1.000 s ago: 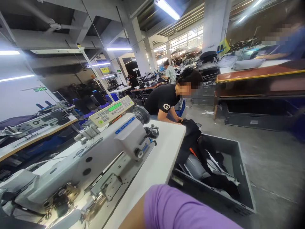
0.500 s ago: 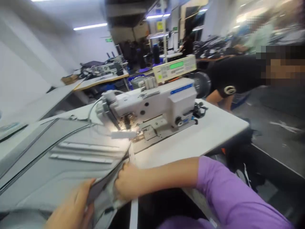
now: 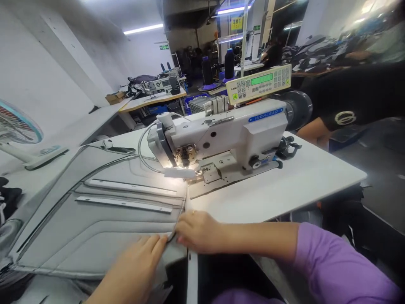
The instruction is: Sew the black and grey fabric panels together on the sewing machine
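Note:
A large grey padded fabric panel (image 3: 104,215) with stitched seams lies on the white sewing table (image 3: 284,190), its right edge leading toward the needle of a white industrial sewing machine (image 3: 221,135). My left hand (image 3: 139,266) rests palm down on the panel's near right corner, fingers stretched flat. My right hand (image 3: 198,231) presses on the same edge of the panel, fingers curled and pinching the fabric edge beside my left fingertips. My right arm wears a purple sleeve (image 3: 332,270).
The machine's control box (image 3: 258,83) sits on top of it, with a lit lamp by the needle. A fan (image 3: 19,128) stands at the far left. A person in a black shirt (image 3: 348,105) bends behind the table's right end. Other sewing stations stand farther back.
The view swung from the bin and floor on the right to the machine and panel. Both hands came into view and lowered the lifted panel edge flat onto the table.

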The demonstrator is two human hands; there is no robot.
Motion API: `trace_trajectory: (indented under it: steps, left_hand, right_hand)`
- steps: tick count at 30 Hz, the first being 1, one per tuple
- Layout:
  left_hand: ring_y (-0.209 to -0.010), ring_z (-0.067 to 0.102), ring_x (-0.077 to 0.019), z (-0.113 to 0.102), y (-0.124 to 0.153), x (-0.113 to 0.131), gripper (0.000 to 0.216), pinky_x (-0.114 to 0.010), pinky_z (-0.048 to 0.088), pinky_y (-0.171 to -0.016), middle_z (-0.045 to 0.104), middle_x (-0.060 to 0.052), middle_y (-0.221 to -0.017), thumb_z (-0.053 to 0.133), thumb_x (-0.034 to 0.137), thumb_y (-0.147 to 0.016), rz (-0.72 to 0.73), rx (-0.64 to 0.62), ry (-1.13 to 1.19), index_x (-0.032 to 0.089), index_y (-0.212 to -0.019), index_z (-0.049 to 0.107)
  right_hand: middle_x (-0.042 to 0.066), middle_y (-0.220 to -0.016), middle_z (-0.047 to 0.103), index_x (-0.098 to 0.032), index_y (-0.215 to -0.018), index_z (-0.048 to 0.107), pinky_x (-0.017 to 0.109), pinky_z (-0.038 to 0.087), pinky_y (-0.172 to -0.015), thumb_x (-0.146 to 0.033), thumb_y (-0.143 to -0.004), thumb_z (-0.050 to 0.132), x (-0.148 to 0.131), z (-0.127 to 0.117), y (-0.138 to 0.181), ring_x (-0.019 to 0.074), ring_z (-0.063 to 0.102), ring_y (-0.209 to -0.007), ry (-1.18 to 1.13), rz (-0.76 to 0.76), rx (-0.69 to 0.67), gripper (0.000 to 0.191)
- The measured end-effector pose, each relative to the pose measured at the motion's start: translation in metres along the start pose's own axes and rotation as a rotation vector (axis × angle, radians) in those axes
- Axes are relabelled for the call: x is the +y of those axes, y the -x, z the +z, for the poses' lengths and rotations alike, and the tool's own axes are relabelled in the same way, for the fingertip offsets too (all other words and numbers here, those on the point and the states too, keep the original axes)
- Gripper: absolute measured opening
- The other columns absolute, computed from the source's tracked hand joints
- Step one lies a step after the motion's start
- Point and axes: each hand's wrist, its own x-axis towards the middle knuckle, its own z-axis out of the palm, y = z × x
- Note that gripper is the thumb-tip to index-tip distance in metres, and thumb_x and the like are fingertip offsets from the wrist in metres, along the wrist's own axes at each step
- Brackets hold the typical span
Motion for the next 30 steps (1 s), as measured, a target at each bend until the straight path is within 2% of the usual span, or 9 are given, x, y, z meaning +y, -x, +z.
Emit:
trace_trajectory:
  steps: [2, 6, 7, 9, 12, 15, 18, 24, 30]
  left_hand:
    - [-0.093, 0.06, -0.0261, -0.008, -0.007, 0.007, 0.058, -0.035, 0.051, -0.08, 0.063, -0.013, -0.107, 0.044, 0.004, -0.065, 0.031, -0.03, 0.037, 0.012, -0.121, 0.058]
    - [-0.069, 0.059, -0.0202, -0.036, -0.046, -0.005, 0.017, -0.03, 0.047, -0.062, 0.063, -0.004, -0.078, 0.05, 0.026, -0.082, 0.076, -0.083, 0.235, 0.02, -0.084, 0.065]
    - [-0.073, 0.059, -0.0198, -0.039, -0.061, -0.015, 0.021, -0.03, 0.047, -0.064, 0.064, -0.004, -0.08, 0.045, 0.028, -0.087, 0.101, -0.007, 0.247, 0.02, -0.083, 0.065]
    - [-0.103, 0.055, -0.025, -0.034, -0.091, -0.035, 0.025, -0.038, 0.045, -0.088, 0.062, -0.008, -0.11, 0.046, 0.027, -0.088, 0.191, 0.269, 0.155, 0.018, -0.105, 0.063]
    - [-0.121, 0.045, -0.0274, -0.007, -0.122, -0.056, 0.032, -0.044, 0.038, -0.098, 0.055, -0.008, -0.128, 0.045, 0.026, -0.089, 0.206, 0.437, 0.045, 0.019, -0.118, 0.057]
    - [-0.121, 0.046, -0.0254, 0.016, -0.127, -0.061, 0.033, -0.043, 0.039, -0.096, 0.056, -0.005, -0.127, 0.041, 0.028, -0.091, 0.151, 0.481, 0.041, 0.021, -0.119, 0.057]
    - [-0.12, 0.046, -0.0238, 0.02, -0.123, -0.059, 0.033, -0.042, 0.039, -0.095, 0.057, -0.003, -0.127, 0.041, 0.027, -0.091, 0.138, 0.502, 0.062, 0.022, -0.119, 0.057]
    - [-0.118, 0.048, -0.0243, 0.019, -0.124, -0.05, 0.031, -0.043, 0.038, -0.097, 0.06, -0.003, -0.122, 0.041, 0.026, -0.089, 0.094, 0.556, 0.093, 0.021, -0.113, 0.06]
    - [-0.116, 0.047, -0.0262, 0.023, -0.132, -0.04, 0.031, -0.043, 0.038, -0.098, 0.059, -0.007, -0.121, 0.042, 0.022, -0.087, 0.02, 0.582, 0.062, 0.016, -0.112, 0.059]
  right_hand:
    - [0.006, -0.091, 0.057, -0.015, -0.092, 0.054, 0.028, 0.038, -0.057, -0.022, -0.086, 0.048, 0.012, -0.004, 0.002, 0.016, 0.049, -0.07, 0.055, 0.06, -0.021, 0.01]
    - [0.002, -0.076, 0.051, -0.016, -0.079, 0.049, 0.028, 0.032, -0.051, -0.015, -0.086, 0.044, 0.024, 0.008, 0.002, 0.0146, 0.041, -0.059, 0.065, -0.084, -0.141, 0.009]
    - [0.001, -0.076, 0.05, -0.017, -0.079, 0.049, 0.028, 0.031, -0.049, -0.015, -0.086, 0.044, 0.024, 0.011, 0.002, 0.0145, 0.039, -0.057, 0.064, -0.091, -0.14, 0.009]
    - [0.001, -0.076, 0.05, -0.017, -0.078, 0.049, 0.028, 0.029, -0.048, -0.014, -0.085, 0.043, 0.022, 0.012, 0.001, 0.0144, 0.036, -0.055, 0.064, -0.086, -0.143, 0.01]
    - [0.001, -0.076, 0.05, -0.016, -0.077, 0.049, 0.027, 0.034, -0.053, -0.012, -0.084, 0.043, 0.017, 0.001, 0.001, 0.0146, 0.037, -0.057, 0.023, -0.071, -0.208, 0.01]
    - [0.005, -0.084, 0.052, -0.013, -0.084, 0.051, 0.026, 0.042, -0.064, -0.014, -0.08, 0.05, 0.013, -0.017, 0.007, 0.0155, 0.044, -0.069, -0.063, 0.0, -0.322, 0.005]
    - [0.006, -0.082, 0.053, -0.012, -0.083, 0.053, 0.029, 0.044, -0.078, -0.013, -0.08, 0.052, 0.011, -0.026, 0.013, 0.0177, 0.049, -0.077, -0.049, -0.043, -0.355, 0.003]
    - [0.002, -0.063, 0.045, -0.016, -0.067, 0.047, 0.028, 0.039, -0.055, -0.01, -0.081, 0.046, 0.018, -0.009, 0.008, 0.0152, 0.044, -0.056, 0.013, -0.269, -0.294, 0.016]
    - [0.002, -0.065, 0.049, -0.017, -0.067, 0.046, 0.029, 0.04, -0.056, -0.01, -0.082, 0.046, 0.033, 0.0, 0.004, 0.0151, 0.047, -0.057, 0.034, -0.282, -0.302, 0.016]
